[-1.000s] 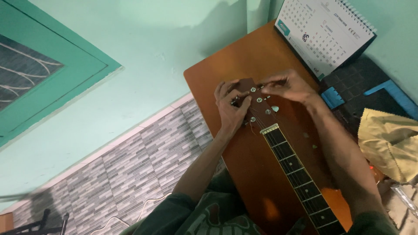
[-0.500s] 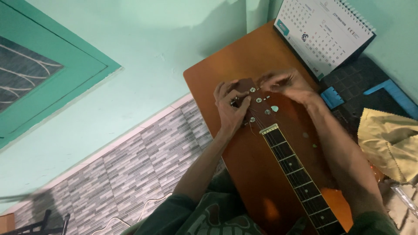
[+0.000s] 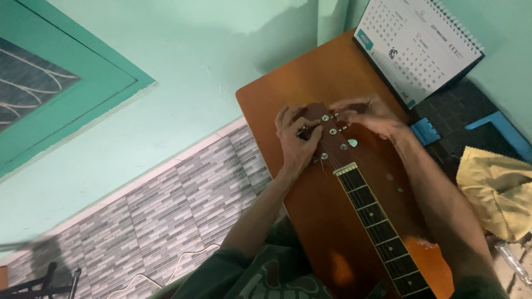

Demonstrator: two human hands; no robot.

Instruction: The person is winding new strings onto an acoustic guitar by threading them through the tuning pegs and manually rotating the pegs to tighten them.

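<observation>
So the guitar headstock [image 3: 327, 130] is lying flat on a brown wooden desk [image 3: 288, 88], roughly mid-desk and closer to its far end, with the neck [image 3: 377, 221] running back toward the person and off the near edge. Left hand [image 3: 296, 141] is wrapped round the left side of the headstock, fingers curled shut on a tuning peg [image 3: 303, 132] there. Right hand [image 3: 368, 113] sits on the other side of the headstock, fingers bent in and pinched near the top right tuners, though I honestly can't tell what exactly they're gripping. A desk calendar [image 3: 421, 47] stands at the far right corner of the desk. Just off the desk's right edge there's a small blue clip thing [image 3: 425, 132], and further right a crumpled yellow cloth [image 3: 499, 191].
</observation>
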